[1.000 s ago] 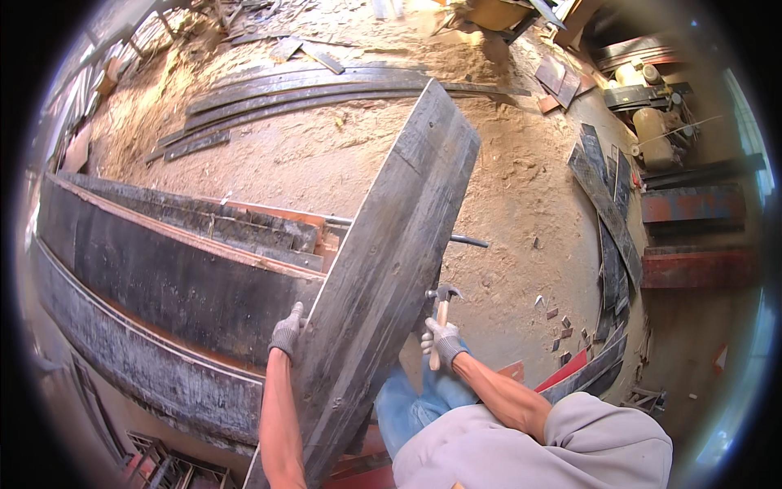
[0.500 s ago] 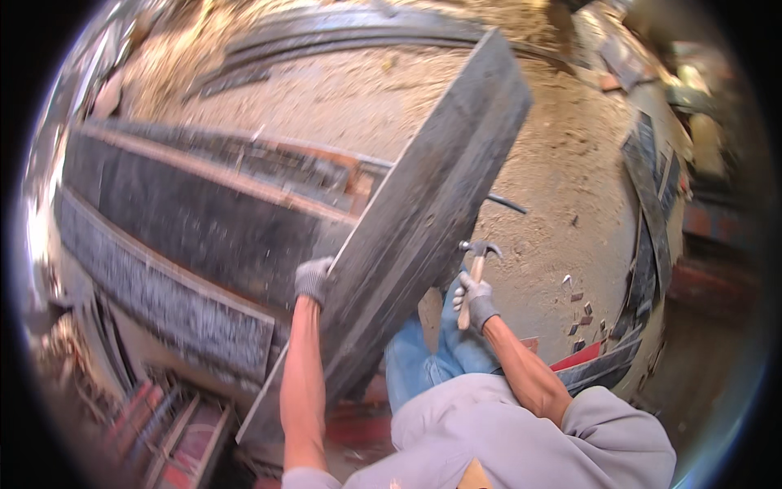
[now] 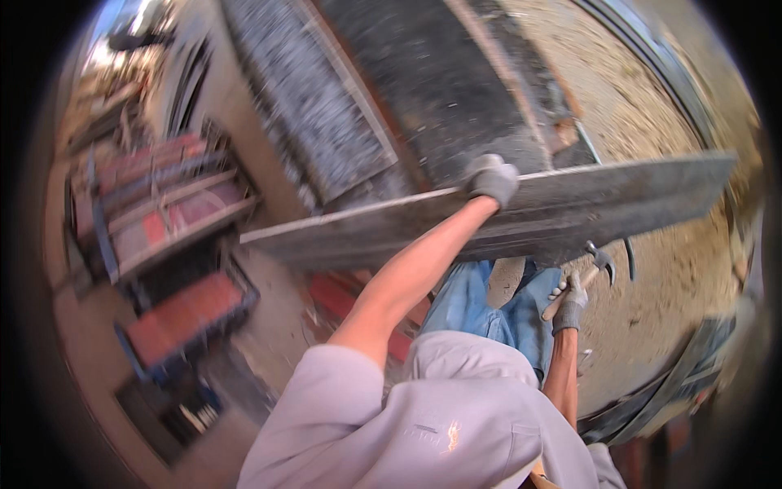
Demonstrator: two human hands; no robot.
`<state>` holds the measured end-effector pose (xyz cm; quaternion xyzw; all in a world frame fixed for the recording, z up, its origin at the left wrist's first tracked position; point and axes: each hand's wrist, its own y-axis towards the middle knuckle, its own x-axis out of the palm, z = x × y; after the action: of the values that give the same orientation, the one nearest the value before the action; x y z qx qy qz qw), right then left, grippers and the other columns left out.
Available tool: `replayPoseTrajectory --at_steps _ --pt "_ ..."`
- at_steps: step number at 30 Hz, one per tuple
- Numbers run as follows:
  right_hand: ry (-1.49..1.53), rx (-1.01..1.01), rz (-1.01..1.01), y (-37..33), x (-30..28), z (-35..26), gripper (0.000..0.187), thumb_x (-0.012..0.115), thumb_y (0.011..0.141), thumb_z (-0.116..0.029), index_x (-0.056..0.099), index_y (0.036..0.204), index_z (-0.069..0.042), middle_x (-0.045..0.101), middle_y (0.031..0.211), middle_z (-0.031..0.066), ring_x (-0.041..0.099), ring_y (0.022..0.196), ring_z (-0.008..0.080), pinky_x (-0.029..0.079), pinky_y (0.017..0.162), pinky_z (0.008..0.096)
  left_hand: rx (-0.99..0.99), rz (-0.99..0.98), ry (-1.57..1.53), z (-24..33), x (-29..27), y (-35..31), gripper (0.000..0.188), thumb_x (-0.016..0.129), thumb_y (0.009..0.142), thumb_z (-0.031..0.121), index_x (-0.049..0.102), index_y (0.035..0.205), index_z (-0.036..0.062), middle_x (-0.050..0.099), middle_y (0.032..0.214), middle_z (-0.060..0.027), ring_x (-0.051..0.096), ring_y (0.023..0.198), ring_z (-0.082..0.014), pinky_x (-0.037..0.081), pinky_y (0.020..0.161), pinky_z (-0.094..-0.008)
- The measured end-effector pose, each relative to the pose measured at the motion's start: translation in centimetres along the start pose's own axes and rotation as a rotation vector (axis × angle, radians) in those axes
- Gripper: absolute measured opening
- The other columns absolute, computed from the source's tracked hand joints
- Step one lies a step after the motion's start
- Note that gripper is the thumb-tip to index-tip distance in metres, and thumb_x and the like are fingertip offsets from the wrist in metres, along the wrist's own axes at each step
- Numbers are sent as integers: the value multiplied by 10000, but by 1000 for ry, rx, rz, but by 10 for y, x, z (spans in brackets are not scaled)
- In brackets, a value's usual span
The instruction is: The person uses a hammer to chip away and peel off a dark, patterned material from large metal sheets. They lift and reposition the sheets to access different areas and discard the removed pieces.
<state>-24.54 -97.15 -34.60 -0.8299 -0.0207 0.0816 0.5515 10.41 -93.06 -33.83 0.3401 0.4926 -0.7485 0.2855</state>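
A long grey board spans the view in front of my legs, its face worn and streaked. My left hand, in a grey knit glove, grips the board's upper edge near the middle, fingers wrapped over the far side. In my gloved right hand is a claw hammer with a pale wooden handle, held just below the board. The hammer's metal head points up and forward, close to the board's lower edge. My fingers close round the handle.
Beyond the board lie stacked dark panels. At left, a metal frame cart holds reddish panels, with a red-topped box below it. Sandy ground stretches at right, and dark strips lie at lower right.
My view has swung left, bringing the cart of reddish panels further in. The board, upright and slanted before, now lies more level across the view. Both hands keep their grips.
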Motion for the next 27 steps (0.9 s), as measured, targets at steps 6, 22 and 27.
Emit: replayPoseTrajectory --at_steps 6,22,27 --pt "-33 -44 -42 3 4 -1 325 716 988 -417 592 938 -121 562 686 6 543 501 163 480 445 334 -32 -128 74 21 -24 25 314 634 835 312 815 927 73 779 1011 -194 759 990 -354 587 827 -456" --pt "-107 -337 -136 -68 65 -49 245 725 984 -264 566 887 -106 570 655 25 564 500 148 474 449 304 92 -523 -312 -28 25 58 147 663 875 238 782 858 154 729 800 -57 699 769 -206 521 679 -413" --pt "-256 -530 -193 -92 84 -74 233 696 985 -222 609 849 -54 601 640 45 598 523 145 492 486 300 324 -477 188 -33 23 36 272 629 850 295 796 971 119 766 968 -175 746 884 -331 561 770 -443"
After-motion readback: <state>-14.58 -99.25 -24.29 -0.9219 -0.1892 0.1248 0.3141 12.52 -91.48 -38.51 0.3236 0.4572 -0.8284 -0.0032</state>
